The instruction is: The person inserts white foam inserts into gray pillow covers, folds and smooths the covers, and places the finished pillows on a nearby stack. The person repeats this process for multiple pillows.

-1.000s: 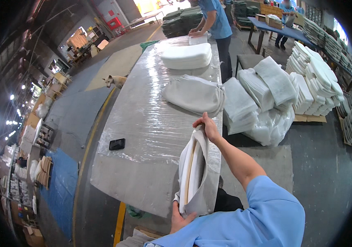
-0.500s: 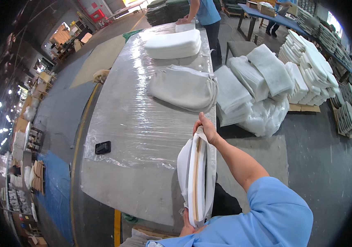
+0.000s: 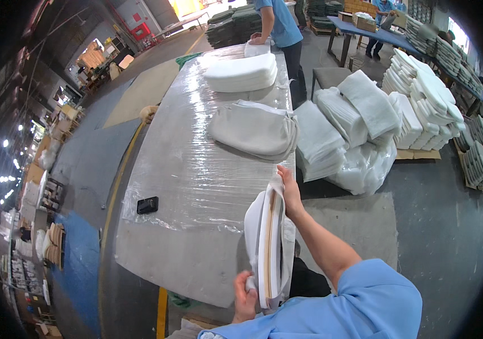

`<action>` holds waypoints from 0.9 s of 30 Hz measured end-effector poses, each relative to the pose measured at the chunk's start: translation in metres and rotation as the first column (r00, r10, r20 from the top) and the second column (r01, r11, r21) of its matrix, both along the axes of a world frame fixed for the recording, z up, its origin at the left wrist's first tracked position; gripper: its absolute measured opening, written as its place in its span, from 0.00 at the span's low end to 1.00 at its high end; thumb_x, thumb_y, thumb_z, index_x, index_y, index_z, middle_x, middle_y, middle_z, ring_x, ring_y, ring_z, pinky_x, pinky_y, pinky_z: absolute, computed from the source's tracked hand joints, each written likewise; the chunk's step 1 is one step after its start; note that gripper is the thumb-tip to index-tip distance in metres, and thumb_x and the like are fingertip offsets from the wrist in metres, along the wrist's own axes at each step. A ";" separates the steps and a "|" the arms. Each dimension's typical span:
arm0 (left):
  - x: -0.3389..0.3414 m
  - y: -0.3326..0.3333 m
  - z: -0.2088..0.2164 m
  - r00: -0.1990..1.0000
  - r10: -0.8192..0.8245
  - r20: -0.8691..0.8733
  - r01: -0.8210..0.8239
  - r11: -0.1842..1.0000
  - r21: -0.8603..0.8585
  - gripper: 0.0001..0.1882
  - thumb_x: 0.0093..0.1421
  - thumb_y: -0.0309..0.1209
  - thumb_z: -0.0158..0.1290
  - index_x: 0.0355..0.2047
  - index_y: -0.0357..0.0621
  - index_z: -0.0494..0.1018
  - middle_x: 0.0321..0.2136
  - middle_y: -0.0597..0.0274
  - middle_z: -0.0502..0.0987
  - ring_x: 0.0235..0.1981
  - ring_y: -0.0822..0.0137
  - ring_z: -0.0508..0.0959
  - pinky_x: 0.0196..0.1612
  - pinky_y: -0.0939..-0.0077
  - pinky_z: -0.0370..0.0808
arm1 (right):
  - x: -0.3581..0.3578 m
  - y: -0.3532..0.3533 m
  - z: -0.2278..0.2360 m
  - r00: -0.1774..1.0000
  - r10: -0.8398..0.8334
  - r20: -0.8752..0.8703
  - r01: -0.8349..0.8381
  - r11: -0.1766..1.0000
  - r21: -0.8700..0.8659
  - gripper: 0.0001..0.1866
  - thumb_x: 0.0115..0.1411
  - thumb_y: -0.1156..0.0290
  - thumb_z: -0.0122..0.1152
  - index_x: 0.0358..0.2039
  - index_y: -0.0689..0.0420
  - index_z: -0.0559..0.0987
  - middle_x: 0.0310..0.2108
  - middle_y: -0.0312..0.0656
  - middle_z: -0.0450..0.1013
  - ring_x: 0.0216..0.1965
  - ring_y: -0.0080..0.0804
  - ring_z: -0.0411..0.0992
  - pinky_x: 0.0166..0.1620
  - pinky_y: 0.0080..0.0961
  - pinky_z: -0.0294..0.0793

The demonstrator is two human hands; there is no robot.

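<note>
1. left hand [image 3: 245, 296]: half a second ago tucked at the tip of the near end; now farther up its left side, fingers and thumb curled, grasping pale fabric.
2. right hand [image 3: 290, 192]: at the far end as before, grasping the tip of the cover [image 3: 287, 254]; fingers now reach more forward.
3. opening: a second ago the grey right flap gapes wide; now it lies narrower, the left side bulging.
4. place: between both hands, at the right edge of the table [image 3: 168, 254], near corner; whether it rests there cannot be told.
5. direction: long axis runs away from the person, far end leaning slightly right; open side faces up.
6. look: long, slim, pale; white rounded left side, grey fabric at right; white layers [image 3: 276, 248] inside, a tan strip [image 3: 268, 243] running lengthwise.
</note>
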State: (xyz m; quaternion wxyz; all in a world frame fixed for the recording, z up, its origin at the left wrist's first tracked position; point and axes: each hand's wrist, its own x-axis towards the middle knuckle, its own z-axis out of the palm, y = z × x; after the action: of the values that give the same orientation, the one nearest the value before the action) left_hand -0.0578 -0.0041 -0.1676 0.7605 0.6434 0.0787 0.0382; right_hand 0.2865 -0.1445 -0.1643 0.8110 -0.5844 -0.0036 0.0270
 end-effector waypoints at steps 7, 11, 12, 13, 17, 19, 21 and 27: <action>0.176 -0.014 0.051 0.983 -0.068 0.169 -0.039 0.825 0.563 0.29 0.69 0.30 0.54 0.69 0.37 0.63 0.62 0.44 0.70 0.64 0.50 0.71 0.68 0.57 0.65 | -0.058 -0.042 0.037 0.990 0.070 0.125 -0.013 0.915 -0.403 0.34 0.63 0.65 0.67 0.68 0.61 0.70 0.60 0.51 0.75 0.60 0.38 0.73 0.62 0.32 0.70; 0.260 -0.018 0.060 0.957 -0.162 0.239 -0.041 0.743 0.668 0.25 0.64 0.26 0.56 0.62 0.40 0.73 0.59 0.47 0.75 0.63 0.50 0.73 0.68 0.60 0.66 | -0.039 -0.052 0.048 0.994 -0.031 0.106 0.084 0.831 -0.550 0.14 0.66 0.67 0.63 0.47 0.61 0.87 0.28 0.37 0.82 0.30 0.20 0.75 0.36 0.25 0.75; 0.273 -0.012 0.058 0.955 -0.164 0.248 -0.059 0.714 0.698 0.23 0.63 0.26 0.57 0.59 0.40 0.75 0.56 0.48 0.78 0.61 0.50 0.75 0.66 0.61 0.69 | -0.034 -0.047 0.052 0.999 -0.015 0.049 0.040 0.833 -0.552 0.14 0.66 0.67 0.63 0.45 0.61 0.87 0.26 0.36 0.81 0.28 0.20 0.74 0.35 0.25 0.74; 0.286 -0.022 0.061 0.947 -0.196 0.254 -0.048 0.696 0.716 0.21 0.62 0.26 0.57 0.56 0.41 0.77 0.54 0.48 0.80 0.59 0.50 0.77 0.64 0.61 0.72 | -0.030 -0.056 0.049 0.999 -0.035 -0.012 0.022 0.825 -0.565 0.13 0.66 0.66 0.63 0.44 0.62 0.87 0.25 0.36 0.79 0.27 0.19 0.72 0.33 0.26 0.73; 0.311 -0.043 0.068 0.952 -0.219 0.213 -0.019 0.654 0.756 0.14 0.59 0.26 0.57 0.46 0.41 0.81 0.46 0.51 0.82 0.47 0.49 0.82 0.51 0.57 0.79 | -0.019 -0.064 0.037 0.996 -0.088 0.031 0.091 0.852 -0.516 0.15 0.69 0.65 0.62 0.32 0.65 0.83 0.19 0.30 0.70 0.24 0.17 0.64 0.28 0.28 0.64; 0.320 -0.041 0.071 0.943 -0.247 0.223 -0.029 0.607 0.794 0.11 0.60 0.26 0.58 0.43 0.40 0.83 0.42 0.52 0.82 0.41 0.51 0.83 0.46 0.57 0.79 | -0.016 -0.061 0.036 0.998 -0.066 -0.009 0.054 0.877 -0.477 0.17 0.70 0.65 0.60 0.27 0.64 0.80 0.19 0.28 0.68 0.23 0.17 0.61 0.27 0.29 0.62; 0.327 -0.036 0.073 0.945 -0.250 0.212 -0.014 0.614 0.789 0.09 0.60 0.26 0.59 0.40 0.40 0.83 0.40 0.53 0.81 0.38 0.52 0.83 0.44 0.58 0.79 | -0.016 -0.056 0.039 0.999 -0.047 -0.019 0.032 0.878 -0.478 0.17 0.70 0.65 0.60 0.27 0.64 0.80 0.19 0.27 0.68 0.23 0.17 0.61 0.27 0.29 0.62; 0.331 -0.030 0.056 0.953 -0.138 0.270 -0.103 0.690 0.716 0.06 0.61 0.26 0.61 0.37 0.38 0.82 0.36 0.52 0.82 0.34 0.57 0.83 0.41 0.64 0.79 | -0.022 -0.046 0.051 0.977 -0.079 0.199 0.181 0.798 -0.575 0.12 0.65 0.67 0.66 0.30 0.65 0.82 0.22 0.40 0.75 0.24 0.25 0.70 0.31 0.29 0.70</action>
State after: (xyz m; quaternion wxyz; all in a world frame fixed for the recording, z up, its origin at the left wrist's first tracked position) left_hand 0.2735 -0.0339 -0.1111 0.4485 0.8774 -0.0665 0.1570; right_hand 0.2641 -0.1903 -0.1135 0.5859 -0.8063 -0.0219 -0.0775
